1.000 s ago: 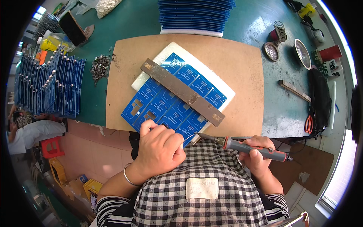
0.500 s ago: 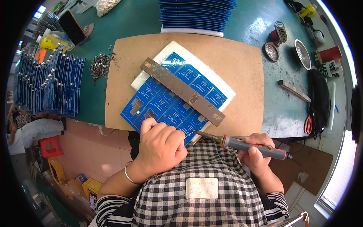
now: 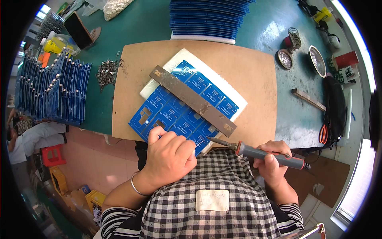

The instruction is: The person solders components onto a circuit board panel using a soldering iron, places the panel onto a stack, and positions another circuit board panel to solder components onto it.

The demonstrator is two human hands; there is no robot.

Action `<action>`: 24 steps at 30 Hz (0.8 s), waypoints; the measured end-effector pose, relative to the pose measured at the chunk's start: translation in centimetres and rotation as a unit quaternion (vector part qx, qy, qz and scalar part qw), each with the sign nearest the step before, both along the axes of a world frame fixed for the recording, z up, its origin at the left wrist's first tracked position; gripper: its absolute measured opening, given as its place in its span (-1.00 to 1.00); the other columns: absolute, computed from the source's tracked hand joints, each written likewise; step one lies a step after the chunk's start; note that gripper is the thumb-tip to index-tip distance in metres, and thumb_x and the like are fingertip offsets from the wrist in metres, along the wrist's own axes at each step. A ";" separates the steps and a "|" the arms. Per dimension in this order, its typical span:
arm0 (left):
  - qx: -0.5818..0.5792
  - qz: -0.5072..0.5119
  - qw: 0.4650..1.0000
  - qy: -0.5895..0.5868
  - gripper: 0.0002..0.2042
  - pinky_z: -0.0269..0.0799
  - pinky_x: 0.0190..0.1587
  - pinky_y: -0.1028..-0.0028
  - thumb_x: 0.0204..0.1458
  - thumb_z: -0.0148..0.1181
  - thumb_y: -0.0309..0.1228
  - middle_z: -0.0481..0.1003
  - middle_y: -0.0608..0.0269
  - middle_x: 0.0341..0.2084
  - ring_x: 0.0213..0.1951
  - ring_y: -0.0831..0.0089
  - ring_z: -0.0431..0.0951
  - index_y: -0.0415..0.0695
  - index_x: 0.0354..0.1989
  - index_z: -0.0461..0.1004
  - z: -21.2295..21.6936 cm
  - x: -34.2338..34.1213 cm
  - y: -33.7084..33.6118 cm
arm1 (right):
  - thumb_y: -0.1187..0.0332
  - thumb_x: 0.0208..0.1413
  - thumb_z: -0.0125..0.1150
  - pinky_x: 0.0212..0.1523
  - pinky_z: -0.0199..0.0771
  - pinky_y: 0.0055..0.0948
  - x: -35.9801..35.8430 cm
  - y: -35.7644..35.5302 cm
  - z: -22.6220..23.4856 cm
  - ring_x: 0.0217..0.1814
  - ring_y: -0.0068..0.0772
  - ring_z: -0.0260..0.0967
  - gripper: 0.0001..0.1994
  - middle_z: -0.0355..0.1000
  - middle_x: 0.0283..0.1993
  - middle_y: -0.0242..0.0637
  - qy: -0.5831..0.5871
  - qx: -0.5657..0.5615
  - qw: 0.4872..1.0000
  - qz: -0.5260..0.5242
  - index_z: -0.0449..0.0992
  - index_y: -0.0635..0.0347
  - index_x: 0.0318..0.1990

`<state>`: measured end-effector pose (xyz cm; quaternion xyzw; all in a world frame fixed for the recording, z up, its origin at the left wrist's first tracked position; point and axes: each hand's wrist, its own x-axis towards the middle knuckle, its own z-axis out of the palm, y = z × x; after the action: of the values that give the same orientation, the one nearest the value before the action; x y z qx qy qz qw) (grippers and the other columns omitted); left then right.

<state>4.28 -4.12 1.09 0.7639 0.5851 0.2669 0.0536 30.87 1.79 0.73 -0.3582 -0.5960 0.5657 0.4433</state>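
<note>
A blue circuit-board panel point(image 3: 163, 117) lies tilted on a white foam slab point(image 3: 234, 92), with a brown bar point(image 3: 191, 99) resting diagonally across it. My left hand point(image 3: 172, 153) is closed over the panel's near edge, fingers curled under. What its fingers grip is hidden. My right hand point(image 3: 272, 161) holds a grey and red soldering iron point(image 3: 264, 154). The iron's tip points left, close to the panel's near right corner, beside the left fingers. Whether the tip touches the board I cannot tell.
A brown board point(image 3: 254, 67) lies under the foam. Blue panels stand in a stack point(image 3: 207, 20) at the back and a row point(image 3: 55, 91) at left. Small components point(image 3: 106, 73) lie nearby. At right are a coiled iron stand point(image 3: 293, 38), metal dish point(image 3: 317, 59) and scissors point(image 3: 323, 134).
The soldering iron's tip has shifted slightly right and away from me relative to the panel. The whole view has moved a little. My left hand stays closed at the panel's near edge.
</note>
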 end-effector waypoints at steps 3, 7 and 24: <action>0.002 0.002 1.000 0.000 -0.84 0.07 -0.26 0.33 -0.36 0.14 -0.59 0.23 0.41 -0.71 -0.59 0.42 0.27 -0.04 -0.61 0.32 0.0 0.0 0.1 | 0.34 0.10 0.21 -0.56 0.46 -0.50 0.0 0.1 -0.3 -0.61 -0.48 0.41 -0.75 0.46 -0.47 -0.08 0.008 -0.008 1.000 0.001 0.39 0.39 -0.24; 0.005 0.003 1.000 0.000 -0.84 0.07 -0.26 0.33 -0.35 0.14 -0.59 0.22 0.41 -0.71 -0.60 0.43 0.27 -0.04 -0.61 0.31 -0.1 0.0 0.2 | 0.36 0.10 0.21 -0.56 0.47 -0.49 -0.1 0.1 -0.4 -0.60 -0.46 0.42 -0.77 0.47 -0.45 -0.06 0.007 -0.020 1.000 0.018 0.40 0.39 -0.25; -0.003 0.014 1.000 0.013 -0.85 0.10 -0.24 0.33 -0.33 0.14 -0.58 0.24 0.38 -0.69 -0.58 0.40 0.28 -0.05 -0.59 0.33 -0.1 -0.2 0.8 | 0.33 0.12 0.19 -0.59 0.42 -0.53 -0.7 0.6 -0.6 -0.61 -0.49 0.43 -0.76 0.49 -0.45 -0.10 -0.011 -0.019 1.000 0.022 0.41 0.38 -0.27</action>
<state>4.11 -3.36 0.95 0.7591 0.5968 0.2561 0.0446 30.22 2.42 0.11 -0.3596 -0.5976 0.5825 0.4174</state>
